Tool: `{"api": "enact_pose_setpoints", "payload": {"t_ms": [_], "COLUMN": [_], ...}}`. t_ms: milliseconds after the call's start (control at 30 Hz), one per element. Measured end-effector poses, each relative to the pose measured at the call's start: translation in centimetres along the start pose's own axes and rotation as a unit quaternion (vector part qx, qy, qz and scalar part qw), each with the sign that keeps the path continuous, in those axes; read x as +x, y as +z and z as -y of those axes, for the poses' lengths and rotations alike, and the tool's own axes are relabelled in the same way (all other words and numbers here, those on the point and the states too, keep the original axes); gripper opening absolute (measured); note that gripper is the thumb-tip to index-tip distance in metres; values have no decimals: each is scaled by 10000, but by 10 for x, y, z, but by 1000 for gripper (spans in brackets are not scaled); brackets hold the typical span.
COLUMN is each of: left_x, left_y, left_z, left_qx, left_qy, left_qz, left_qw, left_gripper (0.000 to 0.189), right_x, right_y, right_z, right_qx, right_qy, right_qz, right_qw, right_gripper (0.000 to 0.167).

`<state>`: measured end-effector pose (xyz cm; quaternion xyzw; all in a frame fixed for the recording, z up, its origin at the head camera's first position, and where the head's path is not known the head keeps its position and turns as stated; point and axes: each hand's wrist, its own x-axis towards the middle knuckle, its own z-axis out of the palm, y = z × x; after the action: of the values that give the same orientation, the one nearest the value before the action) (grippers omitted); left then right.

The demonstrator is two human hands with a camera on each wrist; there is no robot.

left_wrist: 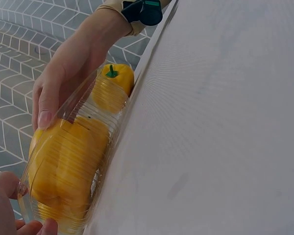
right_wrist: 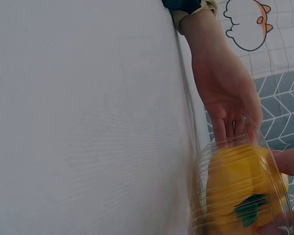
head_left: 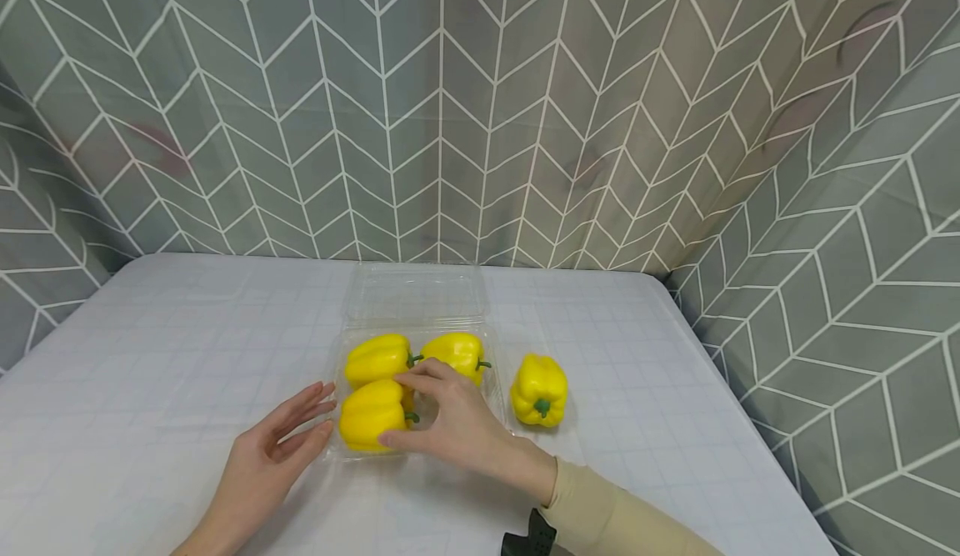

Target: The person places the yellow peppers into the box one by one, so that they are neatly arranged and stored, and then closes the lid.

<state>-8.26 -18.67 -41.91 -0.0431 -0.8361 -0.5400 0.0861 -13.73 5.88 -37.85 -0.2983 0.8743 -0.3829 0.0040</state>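
Observation:
Three yellow bell peppers lie in a clear plastic clamshell container [head_left: 491, 352] whose lid [head_left: 416, 293] is folded back. My right hand [head_left: 457, 414] holds the front-left bell pepper [head_left: 367, 416] between thumb and fingers, its green stem pointing right. Behind it are the back-left pepper [head_left: 375, 359] and the back-right pepper [head_left: 456, 351], partly covered by that hand. My left hand [head_left: 264, 448] touches the container's left side, its fingers fairly straight. In the left wrist view, the held pepper [left_wrist: 63, 161] shows through the ribbed plastic wall.
A further yellow bell pepper [head_left: 539, 389] sits on the table just right of the container, stem toward me. A pale checked cloth covers the table [head_left: 172, 339]. Grey curtains [head_left: 465, 106] with white chevron lines stand behind and at the sides.

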Motion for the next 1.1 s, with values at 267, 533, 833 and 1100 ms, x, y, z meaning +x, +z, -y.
{"api": "enact_pose_setpoints", "payload": {"t_ms": [267, 533, 833, 1100], "left_x": [0, 0, -1, 0], "left_y": [1, 1, 0, 0], "left_z": [0, 0, 1, 0], "left_qx": [-14, -77, -110, -134], "left_qy": [92, 40, 34, -17], "left_qz": [-43, -32, -27, -28], "left_qw": [9999, 10000, 9999, 9999], "left_gripper": [53, 54, 54, 54], "right_x": [-1, -2, -2, -2], "right_y": [2, 1, 2, -2], "right_z": [2, 1, 1, 2], "right_qx": [-309, -516, -348, -338], "right_qy": [5, -57, 9, 155], "right_qz": [-28, -48, 50, 158], "right_qw": [9995, 9986, 9994, 9992], "right_gripper": [65, 65, 62, 63]}}
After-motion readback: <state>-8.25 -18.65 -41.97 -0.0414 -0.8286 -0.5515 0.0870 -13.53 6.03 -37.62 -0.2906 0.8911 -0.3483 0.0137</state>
